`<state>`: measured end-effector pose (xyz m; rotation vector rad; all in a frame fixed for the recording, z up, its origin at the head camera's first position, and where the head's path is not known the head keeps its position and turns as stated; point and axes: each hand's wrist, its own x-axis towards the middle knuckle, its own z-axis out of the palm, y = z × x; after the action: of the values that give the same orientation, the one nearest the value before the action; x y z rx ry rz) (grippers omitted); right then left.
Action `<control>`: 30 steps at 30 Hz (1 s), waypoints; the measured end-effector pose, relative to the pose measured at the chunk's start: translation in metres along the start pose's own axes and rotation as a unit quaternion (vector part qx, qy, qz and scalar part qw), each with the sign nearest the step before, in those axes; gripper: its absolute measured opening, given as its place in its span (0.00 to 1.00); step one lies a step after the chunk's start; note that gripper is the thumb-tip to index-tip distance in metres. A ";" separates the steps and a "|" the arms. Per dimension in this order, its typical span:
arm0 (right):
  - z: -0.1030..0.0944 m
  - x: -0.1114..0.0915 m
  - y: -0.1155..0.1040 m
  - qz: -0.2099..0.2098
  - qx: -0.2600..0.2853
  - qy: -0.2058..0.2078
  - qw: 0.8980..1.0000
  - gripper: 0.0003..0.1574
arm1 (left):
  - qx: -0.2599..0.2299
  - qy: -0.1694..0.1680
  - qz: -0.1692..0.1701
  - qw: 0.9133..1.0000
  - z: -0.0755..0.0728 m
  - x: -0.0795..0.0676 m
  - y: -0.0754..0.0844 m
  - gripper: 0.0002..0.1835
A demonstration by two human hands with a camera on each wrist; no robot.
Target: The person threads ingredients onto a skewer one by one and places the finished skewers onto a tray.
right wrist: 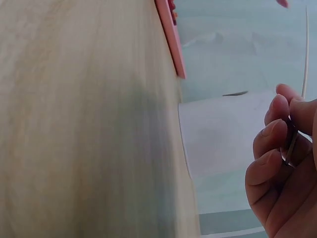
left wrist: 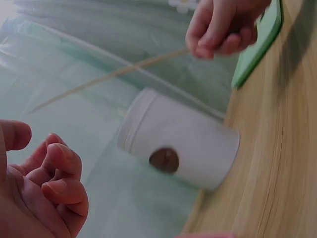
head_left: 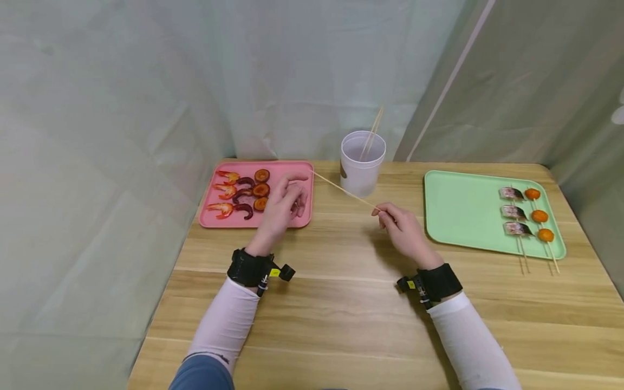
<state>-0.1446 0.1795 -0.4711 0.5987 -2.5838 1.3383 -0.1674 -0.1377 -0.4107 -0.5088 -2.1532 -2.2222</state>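
My right hand [head_left: 402,227] pinches a thin bamboo skewer [head_left: 343,190] by one end, between thumb and fingertips. The skewer slants up and to the left, with its bare tip close to the left hand. Over the right part of the pink tray [head_left: 303,216] is my left hand [head_left: 280,208], its fingers loosely bent and nothing in them. In the left wrist view, a gap shows between the left fingers [left wrist: 64,186] and the skewer tip. Shrimp [head_left: 223,190], dark curled tentacle pieces [head_left: 242,196] and round brown mushroom-like slices [head_left: 261,190] lie on the pink tray in rows.
Behind the hands stands a white bucket [head_left: 359,176] with a few skewers [head_left: 372,132] leaning in it. At the right, a green tray [head_left: 463,211] bears fish pieces [head_left: 513,212] and orange balls [head_left: 539,216] on skewers whose ends overhang its front rim. A pale curtain [head_left: 312,70] hangs behind the table.
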 end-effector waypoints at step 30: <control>0.000 -0.003 0.003 0.024 0.031 0.005 0.999 0.12 | 0.490 0.175 -0.099 0.848 -0.108 -0.006 -0.068 0.16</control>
<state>-0.1432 0.1823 -0.4742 0.5420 -2.5730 1.4370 -0.2015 -0.2401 -0.4791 0.1612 -2.7432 -0.8497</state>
